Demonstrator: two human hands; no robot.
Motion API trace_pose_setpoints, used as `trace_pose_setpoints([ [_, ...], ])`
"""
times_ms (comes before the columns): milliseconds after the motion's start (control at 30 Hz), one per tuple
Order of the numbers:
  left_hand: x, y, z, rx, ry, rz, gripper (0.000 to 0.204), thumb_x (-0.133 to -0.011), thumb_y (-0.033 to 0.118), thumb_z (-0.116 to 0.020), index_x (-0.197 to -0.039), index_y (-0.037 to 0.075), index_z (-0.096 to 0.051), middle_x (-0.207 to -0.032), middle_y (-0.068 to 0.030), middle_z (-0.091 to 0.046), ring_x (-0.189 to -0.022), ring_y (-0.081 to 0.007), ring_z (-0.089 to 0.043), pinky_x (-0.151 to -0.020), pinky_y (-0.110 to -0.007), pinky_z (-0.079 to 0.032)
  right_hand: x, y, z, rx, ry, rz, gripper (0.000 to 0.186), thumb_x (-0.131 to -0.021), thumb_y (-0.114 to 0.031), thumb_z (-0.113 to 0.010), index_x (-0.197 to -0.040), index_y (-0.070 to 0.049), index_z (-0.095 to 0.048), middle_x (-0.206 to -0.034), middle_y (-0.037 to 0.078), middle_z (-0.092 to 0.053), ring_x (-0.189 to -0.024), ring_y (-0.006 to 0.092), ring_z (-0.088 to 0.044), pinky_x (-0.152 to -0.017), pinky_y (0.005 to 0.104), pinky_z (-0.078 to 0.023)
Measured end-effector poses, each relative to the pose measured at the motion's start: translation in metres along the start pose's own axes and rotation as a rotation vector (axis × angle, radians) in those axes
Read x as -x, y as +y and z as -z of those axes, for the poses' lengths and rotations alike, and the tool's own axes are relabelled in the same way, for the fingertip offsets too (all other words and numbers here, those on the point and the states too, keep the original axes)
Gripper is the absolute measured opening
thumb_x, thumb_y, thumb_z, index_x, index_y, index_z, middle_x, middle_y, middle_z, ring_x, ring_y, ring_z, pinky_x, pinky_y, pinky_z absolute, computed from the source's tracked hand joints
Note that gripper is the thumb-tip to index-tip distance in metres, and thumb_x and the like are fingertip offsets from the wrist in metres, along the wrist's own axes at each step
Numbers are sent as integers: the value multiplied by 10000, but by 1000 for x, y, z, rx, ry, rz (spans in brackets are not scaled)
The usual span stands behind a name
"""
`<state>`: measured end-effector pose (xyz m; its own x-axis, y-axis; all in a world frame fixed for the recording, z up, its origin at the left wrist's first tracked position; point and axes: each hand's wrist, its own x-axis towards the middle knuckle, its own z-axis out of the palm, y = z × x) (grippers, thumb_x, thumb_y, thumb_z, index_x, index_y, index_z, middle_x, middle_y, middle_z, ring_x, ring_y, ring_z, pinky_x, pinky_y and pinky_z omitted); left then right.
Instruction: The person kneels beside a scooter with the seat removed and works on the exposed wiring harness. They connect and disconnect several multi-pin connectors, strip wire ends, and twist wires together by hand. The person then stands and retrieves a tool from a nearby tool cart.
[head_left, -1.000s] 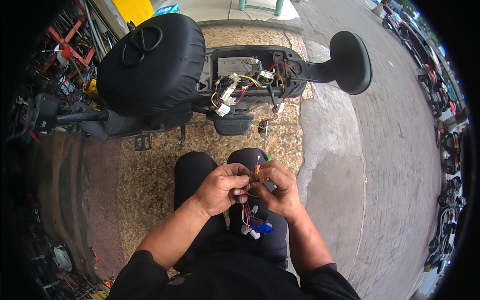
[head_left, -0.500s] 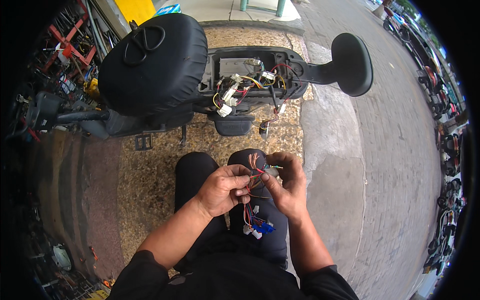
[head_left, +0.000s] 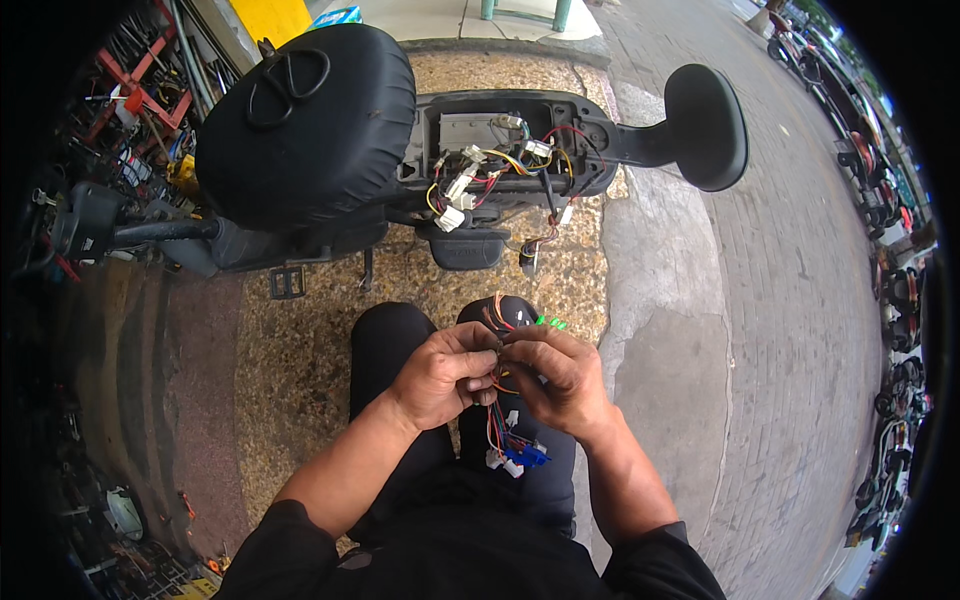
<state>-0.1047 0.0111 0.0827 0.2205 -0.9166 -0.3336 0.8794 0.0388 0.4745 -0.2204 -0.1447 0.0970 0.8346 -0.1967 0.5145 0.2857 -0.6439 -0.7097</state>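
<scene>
Over my knees both hands are closed on a bundle of thin coloured wires (head_left: 497, 312). My left hand (head_left: 447, 372) pinches the wires between thumb and fingers. Right beside it, my right hand (head_left: 556, 375) pinches at the same spot, its fingertips meeting the left ones; the exact strand between them is hidden. Loose wire ends rise above the fingers, and small green connectors (head_left: 551, 323) show just past the right fingers. Below the hands, the bundle hangs down to a blue connector (head_left: 533, 456) and white connectors (head_left: 513, 467) against my dark trousers.
Ahead stands an electric scooter with its black seat (head_left: 310, 130) tipped up and its compartment (head_left: 470, 130) uncovered. White plugs and wires (head_left: 462, 190) spill over its side. A backrest pad (head_left: 706, 128) juts right. Tools and parts (head_left: 130, 110) crowd the left; parked vehicles line the far right.
My right hand has moved left and closed in against the left fingertips. Green connectors now show beyond its fingers, and the loose wire ends have shifted slightly up and left.
</scene>
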Motion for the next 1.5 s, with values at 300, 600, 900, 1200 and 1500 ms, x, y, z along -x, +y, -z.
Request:
trace_pose_setpoints([
  [300, 0, 11, -2, -207, 46, -17, 77, -892, 10, -593, -957, 49, -603, -763, -1, -557, -666, -92, -527, -620, -271, -485, 1, 6, -3, 8, 26, 39, 245, -699, 36, -728, -927, -37, -680, -912, 111, -675, -747, 288, -683, -610, 363, -547],
  [600, -4, 5, -7, -420, 50, -210, 136, -880, -55, -599, -949, 62, -594, -830, 16, -599, -729, -60, -571, -630, -221, -481, 4, 3, -9, 107, 88, 22, 201, -711, 28, -718, -883, -45, -644, -855, 100, -664, -672, 289, -663, -547, 379, -524],
  [900, -5, -5, -2, -1070, 47, -678, 222, -807, -145, -586, -927, 41, -583, -838, -31, -604, -751, -141, -602, -674, -272, -491, 9, -4, -9, 34, 26, -148, 133, -733, 21, -672, -838, -39, -614, -778, 121, -623, -650, 326, -635, -544, 397, -502],
  [1200, -2, -5, -9, -1288, 43, -806, 264, -729, -117, -668, -927, 38, -588, -831, -88, -605, -733, -216, -638, -630, -326, -503, 12, -9, -3, -45, -52, -273, 96, -763, -2, -662, -831, -30, -599, -764, 138, -602, -705, 359, -627, -600, 417, -496],
  [1500, -7, -12, -11, -1396, 8, -1122, 324, -642, -165, -658, -886, 40, -598, -847, -93, -613, -725, -256, -626, -624, -327, -512, 9, -15, 8, -220, -165, -503, 74, -786, -30, -652, -832, -5, -600, -720, 139, -602, -669, 283, -613, -605, 374, -479],
])
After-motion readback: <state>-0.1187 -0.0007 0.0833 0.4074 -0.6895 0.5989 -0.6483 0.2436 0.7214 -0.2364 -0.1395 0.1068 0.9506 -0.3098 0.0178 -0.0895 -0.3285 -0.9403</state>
